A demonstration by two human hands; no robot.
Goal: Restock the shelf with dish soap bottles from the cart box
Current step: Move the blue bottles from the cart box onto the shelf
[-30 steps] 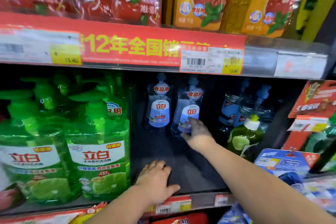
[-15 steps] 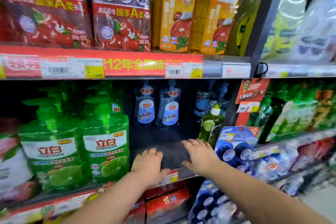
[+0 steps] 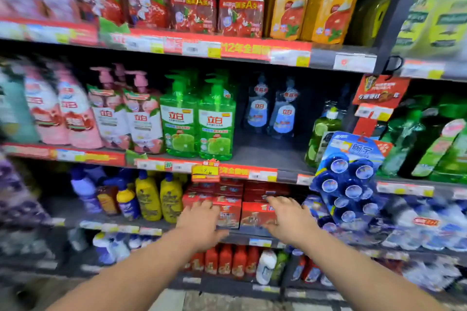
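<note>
Our left hand (image 3: 199,225) and right hand (image 3: 288,222) hang empty, fingers spread (no cart box in view). Two dish soap bottles (image 3: 283,115) stand at the back edge of the shelf (image 3: 262,156). A hasty reach could knock the hanging blue pack (image 3: 351,179) nearby. Our hands have left the shelf's front edge.

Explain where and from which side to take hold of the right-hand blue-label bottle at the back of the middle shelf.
Probably round its body at label height, reaching straight in from the front over the bare shelf. The right-hand blue-label bottle stands upright with its label facing out. Its twin stands close on its left, so an approach from that side looks blocked.
</note>
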